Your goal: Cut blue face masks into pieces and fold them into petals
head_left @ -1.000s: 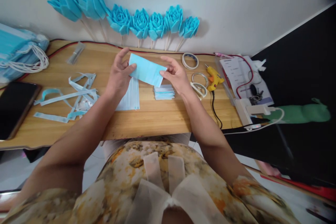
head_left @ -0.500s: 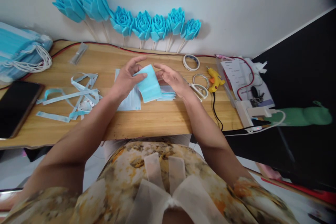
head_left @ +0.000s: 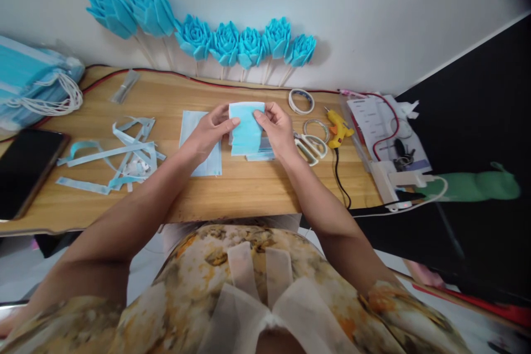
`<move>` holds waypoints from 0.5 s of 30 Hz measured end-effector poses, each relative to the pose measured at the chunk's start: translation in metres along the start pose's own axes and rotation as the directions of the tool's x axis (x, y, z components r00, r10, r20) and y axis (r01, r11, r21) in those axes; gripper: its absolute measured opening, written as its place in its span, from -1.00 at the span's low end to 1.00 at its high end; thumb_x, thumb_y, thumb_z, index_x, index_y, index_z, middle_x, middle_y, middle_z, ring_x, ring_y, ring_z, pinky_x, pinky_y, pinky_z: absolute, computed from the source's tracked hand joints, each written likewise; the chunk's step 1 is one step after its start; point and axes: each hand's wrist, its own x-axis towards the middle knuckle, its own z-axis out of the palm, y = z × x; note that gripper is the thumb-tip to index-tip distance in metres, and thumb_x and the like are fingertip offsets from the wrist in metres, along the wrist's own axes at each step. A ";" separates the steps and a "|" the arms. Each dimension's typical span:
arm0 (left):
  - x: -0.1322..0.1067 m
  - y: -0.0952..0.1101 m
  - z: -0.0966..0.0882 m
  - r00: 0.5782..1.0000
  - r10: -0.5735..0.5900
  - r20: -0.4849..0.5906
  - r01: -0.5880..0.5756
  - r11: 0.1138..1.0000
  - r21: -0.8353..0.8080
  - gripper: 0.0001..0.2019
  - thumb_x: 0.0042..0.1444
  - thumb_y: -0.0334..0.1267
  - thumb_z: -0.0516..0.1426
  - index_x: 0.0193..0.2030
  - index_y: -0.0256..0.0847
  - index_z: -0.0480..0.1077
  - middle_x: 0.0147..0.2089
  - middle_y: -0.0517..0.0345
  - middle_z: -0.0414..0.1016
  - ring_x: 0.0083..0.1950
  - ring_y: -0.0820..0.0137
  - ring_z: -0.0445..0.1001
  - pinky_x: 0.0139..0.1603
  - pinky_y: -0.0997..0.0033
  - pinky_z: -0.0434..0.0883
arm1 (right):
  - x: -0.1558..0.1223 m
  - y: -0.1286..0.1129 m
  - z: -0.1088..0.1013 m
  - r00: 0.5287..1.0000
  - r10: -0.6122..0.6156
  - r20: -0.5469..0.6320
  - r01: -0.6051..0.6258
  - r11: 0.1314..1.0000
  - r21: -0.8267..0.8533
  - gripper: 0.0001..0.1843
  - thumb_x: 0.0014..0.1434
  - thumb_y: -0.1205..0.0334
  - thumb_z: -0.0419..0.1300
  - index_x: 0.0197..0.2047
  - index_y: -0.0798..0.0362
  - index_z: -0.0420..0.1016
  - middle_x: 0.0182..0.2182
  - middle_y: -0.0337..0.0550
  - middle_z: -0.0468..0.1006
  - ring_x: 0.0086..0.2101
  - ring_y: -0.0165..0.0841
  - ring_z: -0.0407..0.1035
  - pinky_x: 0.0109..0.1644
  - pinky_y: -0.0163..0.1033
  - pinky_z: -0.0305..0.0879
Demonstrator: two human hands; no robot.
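Between my two hands is a blue piece of mask fabric (head_left: pixel 248 131), held up above the table with a whitish strip along its top edge. My left hand (head_left: pixel 213 131) pinches its left side, thumb in front and fingers behind. On the other side my right hand (head_left: pixel 276 124) grips the upper right edge the same way. Under my left hand lies a flat pale blue mask sheet (head_left: pixel 207 164), partly covered. A small stack of cut blue pieces (head_left: pixel 261 155) rests beneath the held fabric. White-handled scissors (head_left: pixel 312 147) lie just right of my right hand.
Blue fabric roses (head_left: pixel 226 44) on sticks lean along the wall. Offcut strips (head_left: pixel 124 155), a phone (head_left: pixel 29 171) and bagged masks (head_left: pixel 33 80) are at left. Tape rolls (head_left: pixel 301 101), a yellow glue gun (head_left: pixel 339 128) and a white power strip (head_left: pixel 385 182) are at right.
My right hand has closed on the fabric, which only my left hand held before. The piece has turned from tilted to nearly upright and moved slightly right.
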 end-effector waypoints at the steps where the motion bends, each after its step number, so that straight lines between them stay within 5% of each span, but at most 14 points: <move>1: -0.001 0.002 0.002 1.000 -0.024 -0.001 0.024 1.000 0.018 -0.54 -0.04 0.09 0.42 -0.14 -0.20 0.54 -0.37 0.17 0.51 -0.40 0.43 0.45 -0.39 0.46 0.39 | 0.000 0.001 0.000 1.000 -0.010 -0.006 0.010 1.000 -0.003 -0.47 0.04 -0.31 0.38 -0.26 -0.02 0.43 -0.46 -0.34 0.38 -0.46 -0.48 0.20 -0.39 -0.34 0.20; 5: -0.005 0.010 0.005 0.995 0.027 -0.094 -0.015 0.993 0.121 -0.60 0.01 0.01 0.38 -0.53 -0.24 0.41 -0.56 0.25 0.36 -0.53 0.54 0.29 -0.46 0.50 0.30 | 0.002 0.004 -0.002 0.999 -0.043 0.030 0.044 0.999 -0.033 -0.47 0.05 -0.31 0.38 -0.25 -0.01 0.44 -0.44 -0.34 0.39 -0.44 -0.48 0.26 -0.36 -0.33 0.26; 15: -0.011 0.016 0.007 0.985 0.119 0.126 -0.160 0.902 0.400 -0.72 0.13 -0.08 0.22 -0.47 -0.20 0.36 -0.57 0.28 0.30 -0.54 0.51 0.21 -0.49 0.46 0.16 | 0.000 -0.026 -0.023 0.951 -0.126 0.282 0.234 0.889 -0.393 -0.37 0.17 -0.19 0.31 0.22 -0.07 0.50 -0.07 -0.16 0.64 -0.08 -0.27 0.50 0.13 -0.07 0.40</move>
